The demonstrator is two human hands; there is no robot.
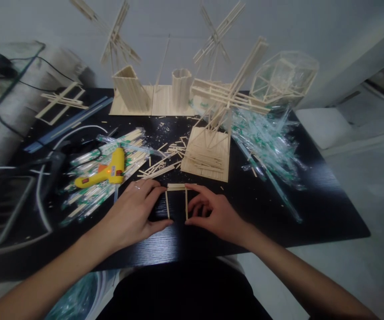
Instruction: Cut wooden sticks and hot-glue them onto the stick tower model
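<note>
Left hand (138, 210) pinches left stick (168, 205) end to end, right hand (216, 212) likewise right stick (187, 204), both running 12–6; crosswise sticks (176, 187) on tabletop (261, 213), axis 9–3, left hand's 2 o'clock, right's 10, neither clearly nearer

Centre of the table (328, 213), near side: left hand (133, 215) at left, right hand (220, 215) at right, two short sticks (168, 205) between them, a crosspiece (176, 187) at the sticks' far ends. Left of centre: glue gun (115, 169) lying on wrapped sticks (135, 155). Beyond the crosspiece: loose stick pieces (161, 168), with a square base (195, 138) just to their right. Right of that base: plastic wrappers (267, 138). Far side, against the wall (165, 18): a board (163, 102) bearing two towers (131, 91), one left, one right.
</note>
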